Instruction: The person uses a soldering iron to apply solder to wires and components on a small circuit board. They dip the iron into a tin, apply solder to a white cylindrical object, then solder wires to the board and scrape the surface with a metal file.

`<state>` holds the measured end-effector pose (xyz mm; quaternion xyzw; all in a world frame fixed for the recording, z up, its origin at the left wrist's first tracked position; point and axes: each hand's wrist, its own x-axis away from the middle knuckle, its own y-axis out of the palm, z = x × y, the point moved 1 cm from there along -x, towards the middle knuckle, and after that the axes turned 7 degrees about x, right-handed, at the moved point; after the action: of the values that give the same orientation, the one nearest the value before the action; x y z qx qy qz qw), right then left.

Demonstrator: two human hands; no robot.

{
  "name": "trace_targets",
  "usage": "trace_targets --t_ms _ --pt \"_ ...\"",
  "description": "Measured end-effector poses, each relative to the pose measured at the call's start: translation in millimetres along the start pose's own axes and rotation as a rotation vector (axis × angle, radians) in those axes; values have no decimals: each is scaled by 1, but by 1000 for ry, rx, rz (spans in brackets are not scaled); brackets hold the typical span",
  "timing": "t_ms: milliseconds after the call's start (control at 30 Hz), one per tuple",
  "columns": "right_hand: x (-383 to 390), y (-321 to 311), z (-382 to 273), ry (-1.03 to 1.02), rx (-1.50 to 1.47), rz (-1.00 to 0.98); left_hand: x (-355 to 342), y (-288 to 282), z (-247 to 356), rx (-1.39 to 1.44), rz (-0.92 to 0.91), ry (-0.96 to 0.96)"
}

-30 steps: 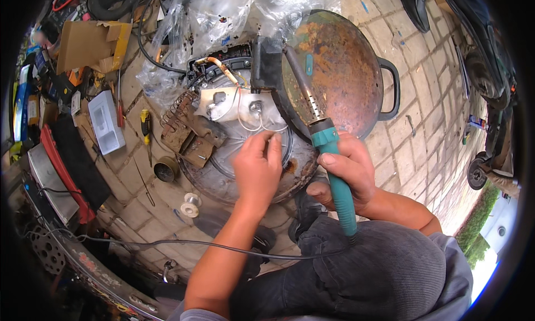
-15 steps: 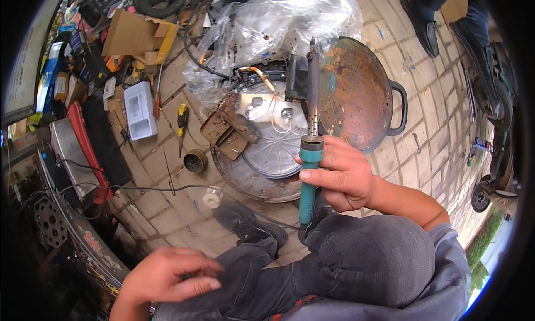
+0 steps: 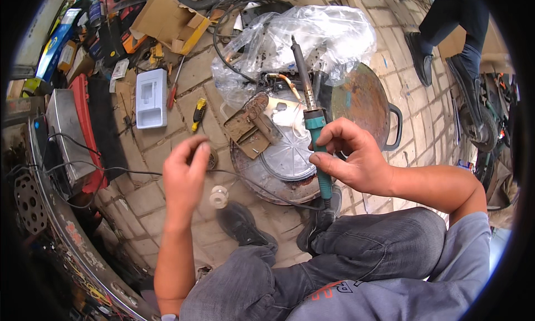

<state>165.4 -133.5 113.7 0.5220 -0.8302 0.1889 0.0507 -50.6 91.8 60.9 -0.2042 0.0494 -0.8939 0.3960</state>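
Observation:
My right hand [image 3: 356,156] holds a soldering iron [image 3: 317,129] by its green handle, between thumb and fingers. The iron's dark tip points up and away from me, and its cord leaves the lower end. Out to the left, my left hand [image 3: 186,173] is raised over the paving with fingers apart from the thumb and nothing visible in it. It partly covers a small round tin [image 3: 212,158]. Beyond the iron lies a round metal device [image 3: 290,154] with wires and a white plate, and a rusty metal bracket [image 3: 251,134] rests on it.
A spool [image 3: 219,197] stands near my left shoe. Farther left lie a yellow screwdriver [image 3: 198,115], a red-handled screwdriver [image 3: 175,84] and a white plastic tray [image 3: 151,101]. Clear plastic [image 3: 334,31] and a rusty lid with a handle [image 3: 368,101] lie beyond. Another person's legs [image 3: 451,31] are at upper right.
My left hand has risen from beside my knee, forward to the tin. The soldering iron, still in my right hand, has tilted, its tip leaning left. The view has shifted.

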Motion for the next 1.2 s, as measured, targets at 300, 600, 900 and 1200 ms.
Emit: trace_targets --t_ms 300,600,900,1200 --pt "15 24 33 281 -156 106 -117 28 -60 -307 -540 -152" --pt "-11 89 92 35 -159 594 -114 9 -80 -57 -455 -330" --pt "-46 123 106 -35 343 789 -101 -111 -111 355 -23 -362" --pt "-80 139 107 66 517 819 -109 -155 -182 344 193 -354"
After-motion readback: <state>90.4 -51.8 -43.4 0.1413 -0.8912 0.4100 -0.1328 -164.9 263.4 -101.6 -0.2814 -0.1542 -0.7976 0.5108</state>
